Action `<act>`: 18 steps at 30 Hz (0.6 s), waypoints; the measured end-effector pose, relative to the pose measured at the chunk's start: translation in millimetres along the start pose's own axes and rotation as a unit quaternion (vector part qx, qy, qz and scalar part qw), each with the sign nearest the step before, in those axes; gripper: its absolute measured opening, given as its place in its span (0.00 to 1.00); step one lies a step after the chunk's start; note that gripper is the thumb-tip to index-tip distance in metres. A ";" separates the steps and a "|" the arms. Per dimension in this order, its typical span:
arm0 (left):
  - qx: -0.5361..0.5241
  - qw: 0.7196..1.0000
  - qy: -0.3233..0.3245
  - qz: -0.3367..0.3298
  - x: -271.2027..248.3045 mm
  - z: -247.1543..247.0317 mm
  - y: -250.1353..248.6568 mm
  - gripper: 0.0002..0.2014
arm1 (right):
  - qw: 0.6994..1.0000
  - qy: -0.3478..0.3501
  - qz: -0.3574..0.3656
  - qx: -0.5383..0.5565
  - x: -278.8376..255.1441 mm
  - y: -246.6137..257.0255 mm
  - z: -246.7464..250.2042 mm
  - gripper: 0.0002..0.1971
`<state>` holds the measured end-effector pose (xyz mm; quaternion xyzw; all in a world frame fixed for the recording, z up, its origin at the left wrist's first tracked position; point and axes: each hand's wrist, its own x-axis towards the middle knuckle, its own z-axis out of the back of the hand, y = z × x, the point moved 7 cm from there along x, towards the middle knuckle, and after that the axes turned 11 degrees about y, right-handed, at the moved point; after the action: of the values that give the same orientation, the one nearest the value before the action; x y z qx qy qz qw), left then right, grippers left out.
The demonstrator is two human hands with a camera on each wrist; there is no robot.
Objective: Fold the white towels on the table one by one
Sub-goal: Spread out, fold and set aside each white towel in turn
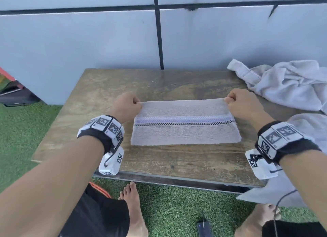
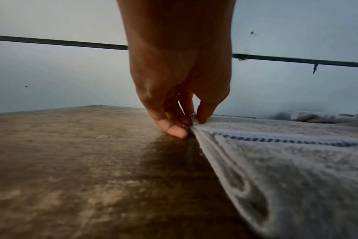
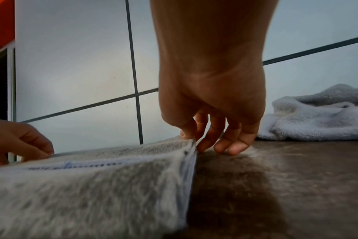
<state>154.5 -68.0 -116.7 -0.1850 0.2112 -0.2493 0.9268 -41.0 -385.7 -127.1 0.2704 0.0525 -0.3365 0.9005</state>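
Observation:
A white towel [image 1: 184, 130] with a blue band and a black checked stripe lies folded on the wooden table [image 1: 159, 158], its far edge lifted. My left hand [image 1: 128, 104] pinches the far left corner between thumb and fingers. My right hand [image 1: 238, 102] pinches the far right corner. In the left wrist view the left hand [image 2: 191, 119] grips the towel [image 2: 286, 169] corner just above the tabletop. In the right wrist view the right hand [image 3: 191, 139] holds the raised edge of the towel [image 3: 92, 186], and the left hand [image 3: 20, 142] shows at the far side.
A crumpled pile of white towels [image 1: 290, 84] lies at the table's back right, also seen as the pile [image 3: 317, 119]. Another white cloth [image 1: 283, 183] hangs off the front right corner. A tiled wall [image 1: 106, 41] stands behind. Green turf, my bare feet and a dark device [image 1: 204, 228] are below.

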 end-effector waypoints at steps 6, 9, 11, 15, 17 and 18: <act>-0.002 1.000 -0.020 -0.010 7.0 -1.5 5.1 0.06 | 0.998 -0.020 -0.026 -0.054 4.0 0.1 -8.3 0.04; -0.011 0.999 -0.027 -0.013 8.8 -1.9 9.0 0.05 | 0.998 -0.025 -0.030 -0.056 1.9 3.3 -8.7 0.05; -0.010 0.999 -0.031 -0.016 7.9 -2.3 8.6 0.05 | 0.998 -0.030 -0.025 -0.052 -0.7 4.3 -8.1 0.04; 0.015 0.999 -0.040 -0.010 -0.6 -2.4 5.6 0.05 | 0.998 -0.033 -0.022 -0.055 -11.5 6.1 -6.8 0.05; 0.020 0.999 -0.031 0.007 -5.1 -4.1 6.7 0.10 | 0.997 -0.031 -0.032 -0.057 -18.2 5.6 -6.4 0.04; 0.027 0.999 -0.025 0.016 -7.8 -4.7 6.4 0.11 | 0.997 -0.028 -0.035 -0.062 -21.3 5.5 -6.7 0.04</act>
<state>148.5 -59.7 -121.3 -0.1624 0.1837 -0.2352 0.9405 -53.3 -366.5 -124.5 0.2027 0.0571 -0.3717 0.9042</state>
